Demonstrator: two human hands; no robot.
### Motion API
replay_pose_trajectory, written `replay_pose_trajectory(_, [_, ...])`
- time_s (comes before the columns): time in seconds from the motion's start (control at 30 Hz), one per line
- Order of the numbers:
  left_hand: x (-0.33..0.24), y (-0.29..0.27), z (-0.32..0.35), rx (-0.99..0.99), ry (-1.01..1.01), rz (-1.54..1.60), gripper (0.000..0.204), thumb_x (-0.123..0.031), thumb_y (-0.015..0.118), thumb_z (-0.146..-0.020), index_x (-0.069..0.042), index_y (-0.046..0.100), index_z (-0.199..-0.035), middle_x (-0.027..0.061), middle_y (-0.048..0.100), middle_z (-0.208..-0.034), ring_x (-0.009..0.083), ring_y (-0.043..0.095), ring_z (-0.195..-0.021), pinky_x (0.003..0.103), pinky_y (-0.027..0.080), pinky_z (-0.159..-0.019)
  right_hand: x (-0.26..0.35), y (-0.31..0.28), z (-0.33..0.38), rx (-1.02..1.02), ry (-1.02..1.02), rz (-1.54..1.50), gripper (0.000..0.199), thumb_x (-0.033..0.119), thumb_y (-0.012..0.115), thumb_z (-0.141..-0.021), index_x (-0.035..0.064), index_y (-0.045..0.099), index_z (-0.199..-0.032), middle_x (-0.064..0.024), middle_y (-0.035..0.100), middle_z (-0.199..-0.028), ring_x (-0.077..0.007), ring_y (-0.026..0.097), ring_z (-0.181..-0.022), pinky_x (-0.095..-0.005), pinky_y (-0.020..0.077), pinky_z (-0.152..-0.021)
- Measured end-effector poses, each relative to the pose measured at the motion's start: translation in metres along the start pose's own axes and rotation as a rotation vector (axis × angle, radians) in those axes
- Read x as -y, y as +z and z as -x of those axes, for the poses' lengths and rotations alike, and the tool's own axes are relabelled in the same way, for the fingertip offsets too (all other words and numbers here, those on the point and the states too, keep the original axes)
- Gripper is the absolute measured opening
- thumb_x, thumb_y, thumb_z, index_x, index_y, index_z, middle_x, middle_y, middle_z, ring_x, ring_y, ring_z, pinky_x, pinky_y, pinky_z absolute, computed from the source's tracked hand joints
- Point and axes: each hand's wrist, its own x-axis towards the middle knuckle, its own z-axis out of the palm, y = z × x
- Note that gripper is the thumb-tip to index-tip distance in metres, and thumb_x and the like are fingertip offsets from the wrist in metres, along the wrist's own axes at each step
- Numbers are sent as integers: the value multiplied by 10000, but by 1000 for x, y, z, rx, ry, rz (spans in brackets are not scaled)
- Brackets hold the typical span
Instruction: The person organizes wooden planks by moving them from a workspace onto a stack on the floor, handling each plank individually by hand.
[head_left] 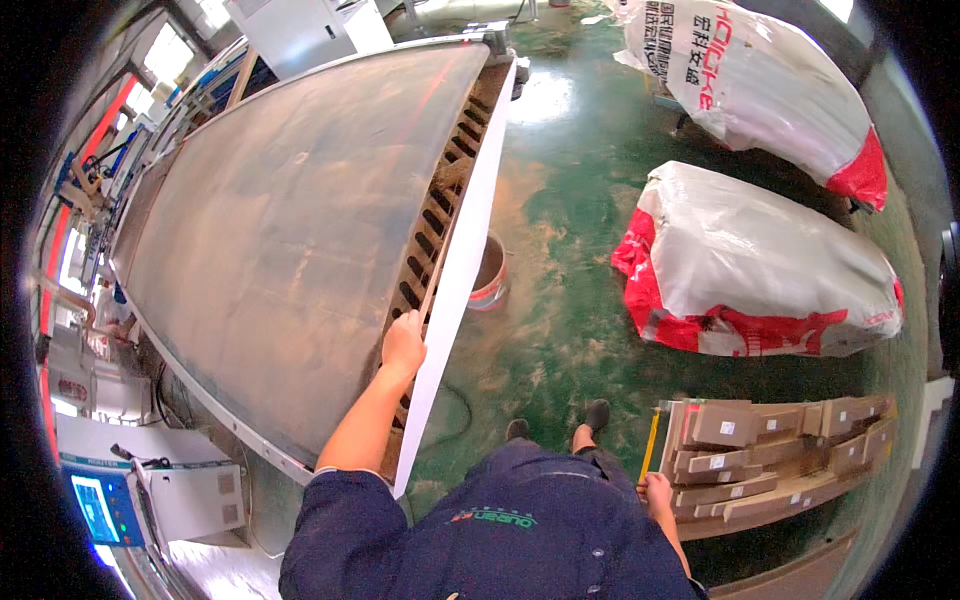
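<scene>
My left hand [404, 345] reaches over the right side of a large, dusty, flat machine bed [290, 220]. Its fingers are closed at the bed's slotted edge [432, 222], beside a long white side panel [455, 270]; exactly what they grip is hidden. Low on the right, my right hand [657, 492] is closed around the lower end of a thin yellow strip [651, 440]. The strip points away from me, next to a stack of brown cardboard packages [725, 424]. Too little detail shows to tell what kind of strip it is.
A bucket [488, 280] stands on the green floor [550, 230] beside the panel. Two bulky machines under white and red plastic covers [770, 250] occupy the right. At lower left is a control cabinet [190, 490] with a lit screen [97, 508]. A cable lies near my feet.
</scene>
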Motion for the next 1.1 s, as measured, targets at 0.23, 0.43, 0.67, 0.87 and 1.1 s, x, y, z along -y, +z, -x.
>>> replay_pose_trajectory(0.23, [0, -35, 70, -76, -138, 183, 188, 30, 557, -792, -13, 543, -975, 208, 587, -931, 417, 557, -891, 479, 444, -768, 20, 14, -14, 45, 5, -71, 189, 117, 463, -912, 16, 521, -1062, -104, 575, -748, -174, 553, -529, -287, 416, -423])
replay_pose_trajectory(0.43, [-4, -37, 75, -42, -160, 166, 167, 21, 560, -809, 1, 554, -975, 210, 595, -914, 414, 562, -895, 480, 449, -775, 20, 17, -16, 71, -18, -25, 202, 161, 511, -903, 35, 557, -1054, -94, 600, -761, -168, 573, -551, -280, 435, -449])
replay_pose_trajectory(0.67, [-8, -24, 71, -173, -156, 209, 162, 22, 556, -812, -2, 564, -973, 215, 604, -960, 414, 567, -921, 476, 456, -781, 10, 13, -9, 45, 0, -41, 208, 161, 534, -898, 32, 569, -1057, -80, 608, -768, -152, 565, -570, -280, 430, -471])
replay_pose_trajectory(0.87, [-10, -20, 68, -175, -224, 182, 154, 4, 553, -821, -6, 568, -974, 191, 606, -1001, 385, 569, -955, 469, 457, -804, -7, 7, -11, 8, -7, 54, 234, 189, 552, -886, 25, 592, -1048, -91, 624, -771, -169, 566, -586, -305, 443, -502])
replay_pose_trajectory(1.1, [-8, -16, 75, -109, -310, 163, 186, -73, 541, -839, -55, 575, -1020, 160, 610, -1017, 369, 576, -971, 465, 464, -818, -12, 10, -21, 90, -51, -5, 210, 146, 565, -872, -18, 588, -1000, -108, 623, -754, -189, 585, -600, -302, 471, -553])
